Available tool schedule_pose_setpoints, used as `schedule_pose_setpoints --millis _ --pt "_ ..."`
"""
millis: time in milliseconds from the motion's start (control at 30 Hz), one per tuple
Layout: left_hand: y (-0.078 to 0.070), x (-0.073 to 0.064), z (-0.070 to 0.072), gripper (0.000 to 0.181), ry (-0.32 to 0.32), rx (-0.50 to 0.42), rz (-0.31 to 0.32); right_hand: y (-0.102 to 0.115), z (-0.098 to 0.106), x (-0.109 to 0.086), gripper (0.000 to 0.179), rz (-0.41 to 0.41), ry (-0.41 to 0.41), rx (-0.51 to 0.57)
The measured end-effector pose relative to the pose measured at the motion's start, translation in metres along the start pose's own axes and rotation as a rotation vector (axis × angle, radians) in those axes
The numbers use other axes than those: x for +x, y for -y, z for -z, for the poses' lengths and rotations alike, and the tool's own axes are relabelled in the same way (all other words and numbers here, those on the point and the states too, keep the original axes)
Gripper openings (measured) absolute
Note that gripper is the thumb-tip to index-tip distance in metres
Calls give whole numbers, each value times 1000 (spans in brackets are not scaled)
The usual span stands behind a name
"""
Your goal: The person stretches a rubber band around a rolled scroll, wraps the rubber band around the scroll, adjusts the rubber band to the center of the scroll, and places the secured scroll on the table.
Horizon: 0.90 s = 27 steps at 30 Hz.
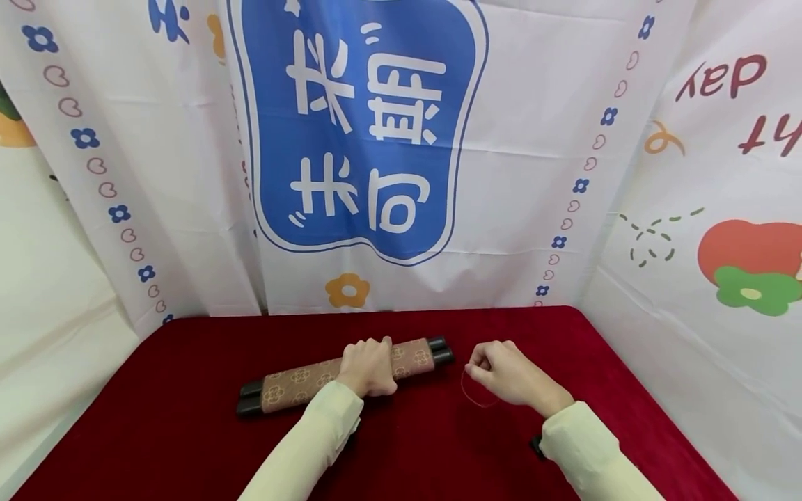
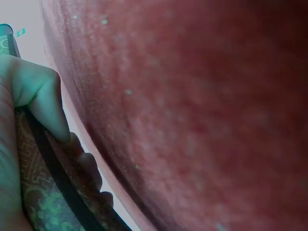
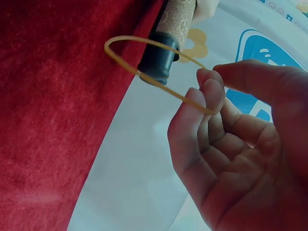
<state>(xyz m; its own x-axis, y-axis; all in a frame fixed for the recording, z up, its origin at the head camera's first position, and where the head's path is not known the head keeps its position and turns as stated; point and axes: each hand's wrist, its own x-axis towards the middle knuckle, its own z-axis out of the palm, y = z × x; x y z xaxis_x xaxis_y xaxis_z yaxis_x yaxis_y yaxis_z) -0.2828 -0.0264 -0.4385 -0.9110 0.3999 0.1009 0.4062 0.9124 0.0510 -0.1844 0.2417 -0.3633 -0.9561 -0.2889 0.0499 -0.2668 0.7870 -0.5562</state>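
Note:
A scroll [image 1: 301,381] with brown patterned cloth and two dark rod ends on each side lies slanted over the red table. My left hand [image 1: 366,367] grips it around its middle, and in the left wrist view the fingers [image 2: 45,91] curl over the patterned scroll [image 2: 48,192]. To the right of the scroll's end, my right hand [image 1: 506,372] pinches a thin rubber band [image 1: 476,402] between thumb and fingertips. The right wrist view shows the rubber band [image 3: 122,58] as a yellowish open loop, overlapping the scroll's black rod end [image 3: 158,62] there.
Red cloth covers the table [image 1: 432,452]. White printed curtains [image 1: 520,83] stand behind it and at both sides, one with a large blue sign [image 1: 357,139]. A small dark object [image 1: 537,447] shows beside the right sleeve.

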Motion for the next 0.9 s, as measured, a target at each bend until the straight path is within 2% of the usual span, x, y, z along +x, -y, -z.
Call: schedule_pose_setpoints --millis 133,333,667,900 --pt "3 -8 1 76 3 0 8 -2 0 2 10 -18 -1 1" --pt "3 -20 5 67 -42 -14 -30 -4 0 5 10 -28 -3 -1" --pt "1 -43 7 79 -65 10 -82 -8 -7 16 12 -23 -9 -7" --pt "-5 -56 11 72 -100 18 -127 -5 -11 25 13 2 -24 -19"
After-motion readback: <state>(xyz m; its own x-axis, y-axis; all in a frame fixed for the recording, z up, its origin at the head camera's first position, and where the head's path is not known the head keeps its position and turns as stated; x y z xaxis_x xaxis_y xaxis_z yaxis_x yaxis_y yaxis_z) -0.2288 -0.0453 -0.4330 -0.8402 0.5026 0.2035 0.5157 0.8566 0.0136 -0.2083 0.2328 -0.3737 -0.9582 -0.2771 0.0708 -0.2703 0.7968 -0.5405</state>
